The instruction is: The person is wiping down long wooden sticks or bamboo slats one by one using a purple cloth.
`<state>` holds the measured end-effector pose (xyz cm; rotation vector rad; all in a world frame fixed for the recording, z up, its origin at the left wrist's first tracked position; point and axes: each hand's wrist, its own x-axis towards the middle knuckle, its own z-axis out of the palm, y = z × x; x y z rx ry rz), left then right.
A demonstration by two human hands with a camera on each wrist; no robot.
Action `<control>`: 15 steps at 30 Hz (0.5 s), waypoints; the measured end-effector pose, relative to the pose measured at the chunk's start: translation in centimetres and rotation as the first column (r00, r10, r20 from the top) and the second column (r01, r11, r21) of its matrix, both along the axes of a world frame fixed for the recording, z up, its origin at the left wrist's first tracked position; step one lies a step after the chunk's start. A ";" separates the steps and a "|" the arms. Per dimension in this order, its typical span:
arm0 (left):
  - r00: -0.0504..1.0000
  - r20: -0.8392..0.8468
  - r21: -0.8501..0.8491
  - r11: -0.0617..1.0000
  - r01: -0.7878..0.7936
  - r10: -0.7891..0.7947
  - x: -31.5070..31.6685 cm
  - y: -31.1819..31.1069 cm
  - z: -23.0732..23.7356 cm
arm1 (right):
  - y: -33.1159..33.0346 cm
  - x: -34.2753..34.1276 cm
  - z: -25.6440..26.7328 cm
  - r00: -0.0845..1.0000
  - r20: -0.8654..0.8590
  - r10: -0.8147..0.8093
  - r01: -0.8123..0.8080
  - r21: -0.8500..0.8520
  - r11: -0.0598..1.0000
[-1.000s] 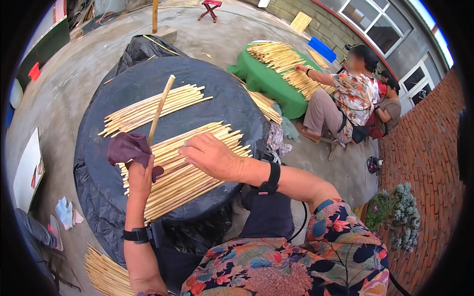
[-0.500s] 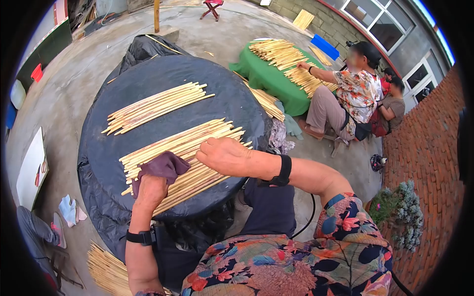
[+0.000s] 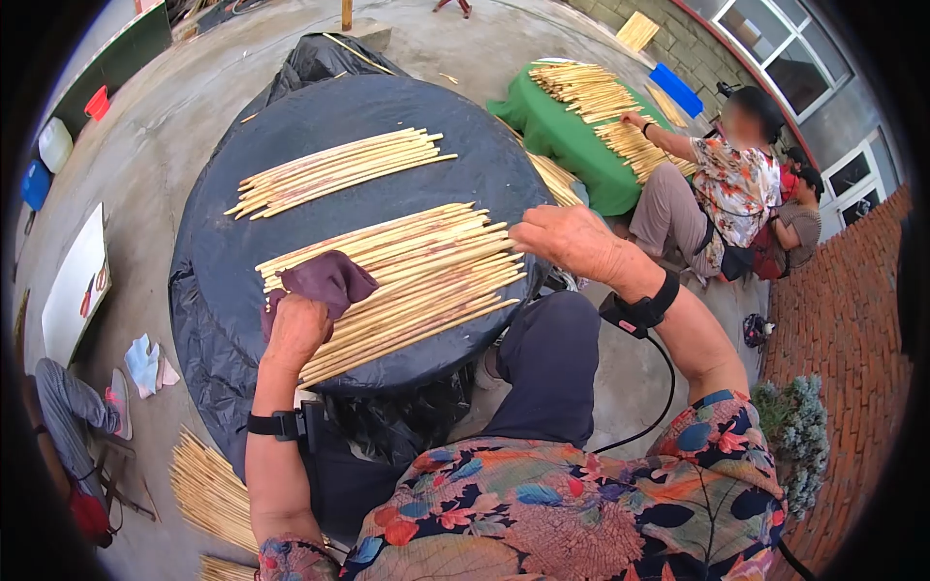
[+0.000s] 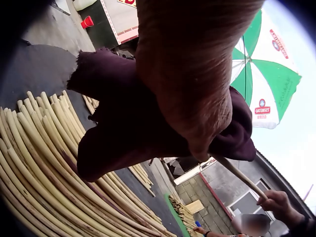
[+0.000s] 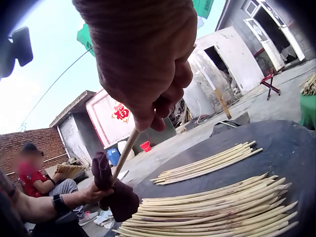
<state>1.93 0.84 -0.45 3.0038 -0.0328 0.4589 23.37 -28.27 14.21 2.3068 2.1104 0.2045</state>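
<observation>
My left hand (image 3: 298, 334) grips a dark purple cloth (image 3: 334, 281) bunched around a pale peeled stick (image 5: 125, 155). The stick's other end is pinched between the thumb and fingers of my right hand (image 3: 572, 242), so it spans the gap between my hands, as both wrist views show. Inside the cloth, part of the stick is hidden. Below lies a wide row of similar sticks (image 3: 407, 300), some with reddish-brown streaks. Behind it, a smaller row of sticks (image 3: 339, 172) lies on the round table (image 3: 368, 107), which is covered in black plastic.
Beyond the table, a seated person (image 3: 741, 194) handles sticks on a green-covered table (image 3: 523, 111). More sticks (image 3: 208, 494) lie low at my left. A white board (image 3: 77, 290) leans nearby, with a light blue cloth (image 3: 142, 366) on the ground and another person's leg close by.
The stick, raised steeply from the cloth a second ago, has tipped down toward the right. My right hand has taken its end and moved right, away from the cloth. The head view has shifted.
</observation>
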 end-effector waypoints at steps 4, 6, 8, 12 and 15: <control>0.990 0.054 -0.145 0.982 -0.119 0.128 -0.2 1.3 -0.3 | -1.6 1.3 1.3 0.997 0.030 -0.075 0.075 0.000 0.997; 0.983 -0.032 -0.173 0.968 -0.184 0.181 -0.4 2.0 -0.2 | -2.4 2.0 1.1 0.997 0.002 -0.071 0.071 0.025 0.997; 0.965 -0.112 -0.332 0.906 -0.261 0.237 -0.2 2.2 -0.2 | -2.7 2.2 0.9 0.997 -0.024 -0.070 0.071 0.053 0.996; 0.954 -0.105 -0.639 0.716 -0.282 0.281 0.1 1.1 1.6 | -3.5 2.3 0.5 0.992 -0.067 -0.110 0.114 0.065 0.991; 0.918 0.058 -0.974 0.225 -0.035 0.392 0.1 2.4 1.3 | -4.4 3.5 -0.3 0.967 -0.211 -0.141 0.170 0.128 0.977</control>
